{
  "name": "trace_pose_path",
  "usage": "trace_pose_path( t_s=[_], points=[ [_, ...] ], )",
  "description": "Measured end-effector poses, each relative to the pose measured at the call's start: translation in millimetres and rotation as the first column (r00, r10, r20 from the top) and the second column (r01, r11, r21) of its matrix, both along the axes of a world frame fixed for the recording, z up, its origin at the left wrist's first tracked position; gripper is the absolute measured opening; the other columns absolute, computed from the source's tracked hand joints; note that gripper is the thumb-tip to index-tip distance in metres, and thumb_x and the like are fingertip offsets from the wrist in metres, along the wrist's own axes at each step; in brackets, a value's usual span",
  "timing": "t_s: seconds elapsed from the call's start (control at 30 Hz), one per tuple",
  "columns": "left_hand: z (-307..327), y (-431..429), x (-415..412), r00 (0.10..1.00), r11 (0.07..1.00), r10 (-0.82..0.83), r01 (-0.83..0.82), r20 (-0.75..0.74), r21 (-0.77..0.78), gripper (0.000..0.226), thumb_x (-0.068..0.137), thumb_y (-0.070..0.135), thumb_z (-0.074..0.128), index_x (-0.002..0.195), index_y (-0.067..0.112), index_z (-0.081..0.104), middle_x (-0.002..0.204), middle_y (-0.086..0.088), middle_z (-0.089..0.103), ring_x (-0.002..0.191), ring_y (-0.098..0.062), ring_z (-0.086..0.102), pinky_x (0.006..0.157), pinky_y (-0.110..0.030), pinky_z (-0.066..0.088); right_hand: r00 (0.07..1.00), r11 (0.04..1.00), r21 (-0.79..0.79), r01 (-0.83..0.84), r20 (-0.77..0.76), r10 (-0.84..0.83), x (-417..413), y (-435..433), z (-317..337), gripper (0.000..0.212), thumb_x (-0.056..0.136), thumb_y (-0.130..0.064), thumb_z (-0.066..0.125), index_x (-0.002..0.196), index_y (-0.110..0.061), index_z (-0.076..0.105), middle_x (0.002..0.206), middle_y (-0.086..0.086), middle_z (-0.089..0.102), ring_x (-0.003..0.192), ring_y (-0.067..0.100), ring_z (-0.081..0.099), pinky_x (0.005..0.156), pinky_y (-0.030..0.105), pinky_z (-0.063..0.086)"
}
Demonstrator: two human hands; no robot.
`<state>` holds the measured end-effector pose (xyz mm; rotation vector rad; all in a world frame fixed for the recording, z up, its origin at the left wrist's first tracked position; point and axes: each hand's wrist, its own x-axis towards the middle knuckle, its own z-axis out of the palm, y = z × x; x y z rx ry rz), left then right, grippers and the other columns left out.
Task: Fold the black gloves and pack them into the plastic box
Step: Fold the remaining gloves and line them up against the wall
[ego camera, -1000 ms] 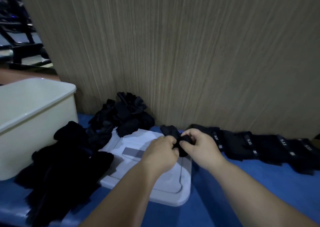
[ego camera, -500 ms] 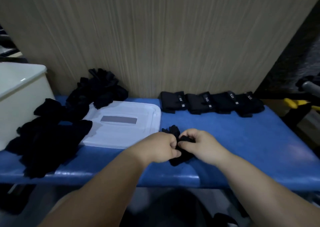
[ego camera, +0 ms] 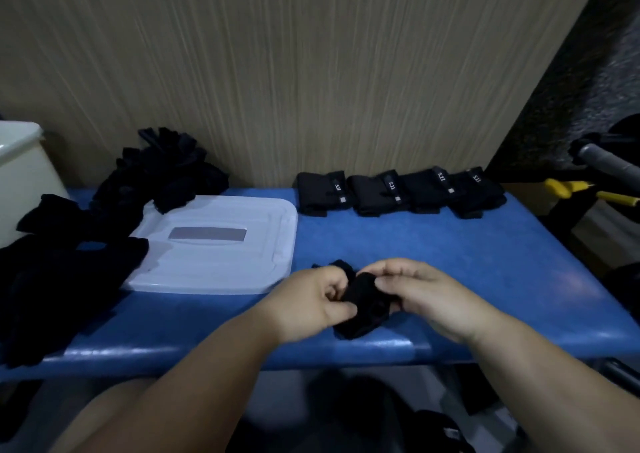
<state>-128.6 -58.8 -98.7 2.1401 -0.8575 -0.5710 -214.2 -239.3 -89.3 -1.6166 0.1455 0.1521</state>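
Both hands, left (ego camera: 311, 302) and right (ego camera: 427, 296), pinch one soft black fabric glove (ego camera: 363, 305) between curled fingers, bunched small at the front edge of the padded blue bench (ego camera: 450, 244). A second ago they worked it over the flat white plastic lid (ego camera: 221, 248); now it is to the right of the lid, over open bench. The fold looks nearly done. Four folded black gloves (ego camera: 398, 191) line the wall. A loose black glove pile (ego camera: 69, 265) waits beside the cream plastic box (ego camera: 20, 175), with nothing visibly packed yet.
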Motion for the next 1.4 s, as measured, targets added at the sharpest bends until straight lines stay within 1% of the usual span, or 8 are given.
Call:
trace_pose_path(
  t_s=[0.23,0.4,0.53,0.73,0.87,1.1,1.3,1.4],
  points=[
    [-9.3,-14.8,7.7,0.991,0.978,0.135,-0.130,0.016,-0.160,0.026,0.082,0.017,0.069,0.073,0.017,0.045,0.059,0.007,0.047,0.056,-0.010,0.039,0.058,-0.029,0.035,0.999,0.997,0.064,0.033,0.029,-0.035,3.4,-13.0,1.1,0.025,0.086,0.008,0.055,0.100,-0.010,0.065,0.092,0.006,0.066,0.081,0.011,0.064,0.072,0.019,0.052],
    [-3.2,-17.0,5.4,0.982,0.963,0.187,-0.186,-0.017,-0.192,0.024,0.085,0.019,0.065,0.078,0.008,0.046,0.064,-0.002,0.050,0.061,-0.015,0.045,0.060,-0.033,0.039,1.000,0.991,0.134,-0.002,0.027,-0.002,9.7,-18.6,-1.1,0.026,0.074,-0.011,0.059,0.099,-0.008,0.066,0.090,0.008,0.067,0.087,0.018,0.063,0.081,0.029,0.053],
    [-0.5,-17.0,6.6,0.977,0.958,0.214,-0.213,-0.014,-0.192,0.019,0.086,0.015,0.061,0.075,0.011,0.045,0.063,-0.001,0.051,0.062,-0.017,0.048,0.065,-0.045,0.048,0.998,0.999,0.018,-0.030,0.053,0.029,12.8,-17.0,-1.2,0.018,0.070,-0.009,0.066,0.088,-0.010,0.065,0.077,0.002,0.064,0.074,0.013,0.059,0.073,0.023,0.050],
    [5.2,-17.3,5.5,0.967,0.952,0.256,-0.250,0.013,-0.177,0.019,0.090,0.016,0.058,0.080,0.007,0.044,0.066,-0.013,0.057,0.069,-0.031,0.061,0.069,-0.041,0.052,0.995,0.990,-0.116,-0.080,0.054,0.087,13.0,-17.5,-2.8,0.025,0.066,-0.009,0.076,0.082,-0.015,0.060,0.082,0.007,0.058,0.081,0.025,0.054,0.078,0.041,0.047],
    [2.3,-19.7,2.6,0.968,0.959,0.248,-0.242,0.022,-0.150,0.021,0.091,0.021,0.057,0.081,0.009,0.043,0.075,-0.019,0.065,0.066,-0.018,0.068,0.071,-0.047,0.056,0.993,0.930,-0.361,0.074,0.112,-0.035,17.4,-15.3,-9.0,0.030,0.072,-0.009,0.080,0.066,-0.024,0.054,0.065,-0.004,0.056,0.065,0.016,0.053,0.065,0.037,0.045],
    [-0.1,-23.3,-7.4,0.966,0.952,0.253,-0.258,-0.049,-0.164,0.026,0.096,0.023,0.051,0.084,0.004,0.038,0.072,-0.006,0.070,0.068,-0.002,0.069,0.057,-0.025,0.050,0.867,0.691,-0.537,0.484,0.403,-0.293,23.6,-9.8,-9.4,0.031,0.073,-0.004,0.067,0.062,-0.022,0.043,0.060,-0.009,0.043,0.053,0.007,0.038,0.053,0.021,0.033],
    [0.9,-21.8,-5.4,0.944,0.929,0.322,-0.331,-0.076,-0.165,0.028,0.095,0.028,0.052,0.085,0.006,0.039,0.072,-0.007,0.061,0.058,-0.002,0.066,0.060,-0.039,0.052,0.978,0.969,-0.162,0.185,0.126,-0.166,18.6,-11.0,-8.4,0.034,0.070,-0.042,0.074,0.086,-0.019,0.054,0.080,0.004,0.057,0.073,0.015,0.055,0.069,0.035,0.048],
    [1.8,-22.3,-3.5,0.936,0.922,0.343,-0.351,-0.076,-0.162,0.027,0.095,0.028,0.051,0.085,0.006,0.041,0.069,-0.006,0.062,0.050,0.000,0.059,0.057,-0.031,0.046,0.992,0.997,-0.059,0.053,0.120,-0.046,15.2,-11.7,-9.0,0.044,0.065,-0.032,0.077,0.099,-0.015,0.056,0.092,0.002,0.062,0.087,0.017,0.059,0.078,0.032,0.052]
  ],
)
